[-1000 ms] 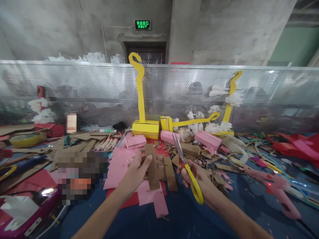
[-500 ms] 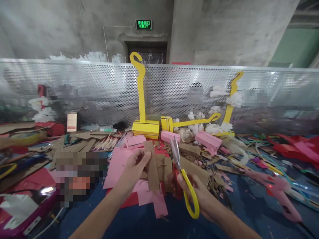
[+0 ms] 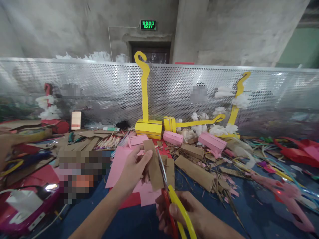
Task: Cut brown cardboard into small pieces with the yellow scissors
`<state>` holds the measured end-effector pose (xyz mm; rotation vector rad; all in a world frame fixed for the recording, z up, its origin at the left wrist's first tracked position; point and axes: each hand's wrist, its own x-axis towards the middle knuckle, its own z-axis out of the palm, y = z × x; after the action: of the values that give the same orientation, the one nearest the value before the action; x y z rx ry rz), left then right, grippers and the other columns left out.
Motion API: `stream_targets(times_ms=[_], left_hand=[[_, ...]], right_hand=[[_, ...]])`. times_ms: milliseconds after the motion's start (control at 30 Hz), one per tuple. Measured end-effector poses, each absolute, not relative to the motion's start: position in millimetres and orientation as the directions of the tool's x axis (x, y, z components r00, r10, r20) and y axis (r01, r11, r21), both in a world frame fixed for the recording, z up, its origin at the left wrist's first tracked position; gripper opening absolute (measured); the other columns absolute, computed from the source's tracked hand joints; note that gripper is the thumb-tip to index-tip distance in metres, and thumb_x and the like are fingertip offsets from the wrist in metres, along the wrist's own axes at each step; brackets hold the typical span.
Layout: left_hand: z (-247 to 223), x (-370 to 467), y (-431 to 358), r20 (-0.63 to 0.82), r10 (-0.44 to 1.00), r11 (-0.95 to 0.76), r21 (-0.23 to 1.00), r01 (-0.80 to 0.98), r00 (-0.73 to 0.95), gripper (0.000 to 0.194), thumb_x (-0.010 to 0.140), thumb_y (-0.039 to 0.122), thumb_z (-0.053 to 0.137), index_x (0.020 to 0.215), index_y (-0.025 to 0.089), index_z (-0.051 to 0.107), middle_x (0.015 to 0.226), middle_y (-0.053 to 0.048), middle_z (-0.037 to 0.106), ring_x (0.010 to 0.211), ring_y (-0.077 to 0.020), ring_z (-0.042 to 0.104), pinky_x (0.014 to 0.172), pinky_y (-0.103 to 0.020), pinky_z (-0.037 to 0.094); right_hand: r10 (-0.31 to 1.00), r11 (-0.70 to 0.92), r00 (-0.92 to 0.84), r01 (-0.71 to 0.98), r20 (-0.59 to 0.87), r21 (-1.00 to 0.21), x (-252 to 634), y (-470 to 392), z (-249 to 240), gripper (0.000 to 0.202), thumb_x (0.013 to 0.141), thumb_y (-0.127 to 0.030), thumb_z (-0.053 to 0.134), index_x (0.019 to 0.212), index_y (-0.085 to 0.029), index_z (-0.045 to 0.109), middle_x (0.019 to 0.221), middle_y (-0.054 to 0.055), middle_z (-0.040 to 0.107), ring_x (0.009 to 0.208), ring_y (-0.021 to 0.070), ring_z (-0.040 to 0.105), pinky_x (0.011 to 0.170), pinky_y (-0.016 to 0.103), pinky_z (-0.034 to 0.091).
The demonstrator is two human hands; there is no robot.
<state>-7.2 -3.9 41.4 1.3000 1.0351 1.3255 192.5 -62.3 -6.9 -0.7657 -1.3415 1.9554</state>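
My left hand (image 3: 136, 166) pinches a strip of brown cardboard (image 3: 155, 171) between thumb and fingers, tilted over the work surface. In my right hand (image 3: 184, 209) is a pair of scissors (image 3: 178, 204) with one yellow and one red handle. Their blades lie along the right edge of the cardboard strip, pointing up and away from me. Whether the strip sits between the blades is hard to tell. Under my hands lie pink paper (image 3: 118, 162), red paper (image 3: 131, 200) and more cardboard pieces.
A yellow hooked paper model (image 3: 149, 129) stands against the perforated metal panel (image 3: 104, 86). Pink folded boxes (image 3: 212, 143) and cardboard scraps lie on the blue surface. A pink glue gun (image 3: 281, 189) rests at right, a purple power strip (image 3: 32, 217) at left. Another person's arm (image 3: 8, 146) shows at far left.
My right hand has moved down and left, bringing the scissors from beside the cardboard strip to its edge. The strip has turned slightly in my left hand.
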Motion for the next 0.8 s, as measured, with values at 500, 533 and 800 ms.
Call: stream_targets(times_ms=[500,533,800], left_hand=[[38,-12,2,0.146,0.988,-0.149,0.987,-0.055,-0.050,0.042,0.085,0.051,0.063,0.112,0.019,0.058,0.044,0.008,0.055,0.023,-0.0078,0.040,0.024,-0.015,0.032],[37,-13,3,0.134,0.989,-0.140,0.986,-0.091,-0.065,0.042,0.084,0.051,0.064,0.111,0.019,0.059,0.046,0.008,0.055,0.024,-0.0072,0.040,0.024,-0.014,0.032],[36,-9,3,0.138,0.990,-0.135,0.983,-0.123,0.018,0.046,0.087,0.052,0.060,0.122,0.022,0.055,0.046,0.009,0.054,0.024,-0.0069,0.039,0.025,-0.014,0.032]], right_hand=[[0.752,-0.230,-0.652,-0.114,-0.102,-0.967,187,-68,-3,0.061,0.076,-0.061,0.075,0.110,-0.015,0.055,0.105,0.009,0.064,0.067,0.0120,0.069,0.064,0.024,0.054],[0.746,-0.229,-0.658,-0.111,-0.101,-0.967,186,-68,-3,0.061,0.076,-0.062,0.074,0.111,-0.015,0.055,0.107,0.009,0.063,0.067,0.0116,0.068,0.063,0.024,0.053],[0.724,-0.102,-0.690,-0.123,0.011,-0.987,192,-69,-9,0.075,0.066,-0.076,0.071,0.115,-0.020,0.059,0.099,0.006,0.058,0.091,0.0199,0.059,0.067,0.025,0.052]])
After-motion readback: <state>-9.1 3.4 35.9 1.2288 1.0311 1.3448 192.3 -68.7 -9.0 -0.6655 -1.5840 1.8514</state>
